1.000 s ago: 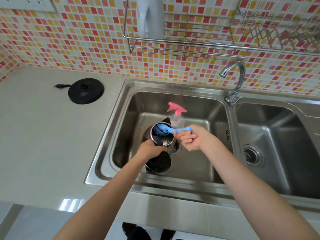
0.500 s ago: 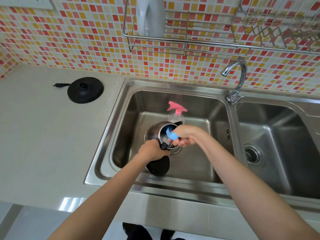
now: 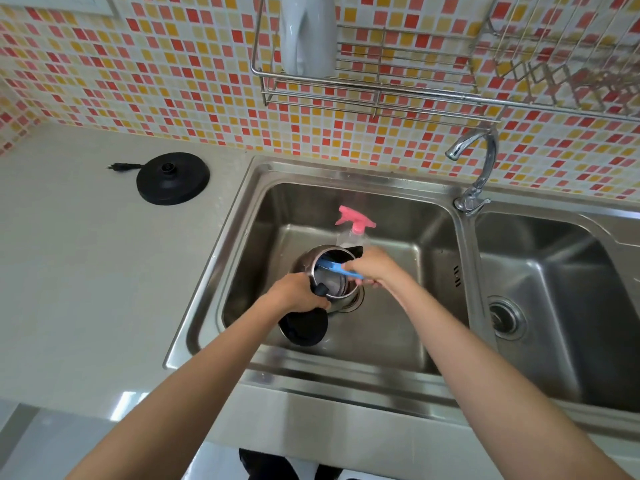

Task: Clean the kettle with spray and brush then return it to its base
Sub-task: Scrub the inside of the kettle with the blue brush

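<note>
A steel kettle (image 3: 304, 263) stands in the left sink basin (image 3: 408, 237), its black lid (image 3: 304, 327) hanging open toward me. My left hand (image 3: 294, 292) grips the kettle's black handle. My right hand (image 3: 375, 266) holds a blue brush (image 3: 334, 266) by its handle, and the brush head is inside the kettle's mouth. A clear spray bottle with a pink trigger (image 3: 355, 220) stands in the basin just behind the kettle. The round black kettle base (image 3: 173, 178) sits on the counter at the left, with its plug lying beside it.
A chrome tap (image 3: 479, 168) stands between the two basins; the right basin (image 3: 554, 306) has a drain strainer. A wire rack (image 3: 381, 84) holding a white bottle hangs on the tiled wall above. Pale counter (image 3: 86, 271) stretches to the left.
My right hand has kept moving the brush inside the kettle, pushing in and then drawing back to the right. The kettle has tilted slightly. My left hand has stayed on the handle.
</note>
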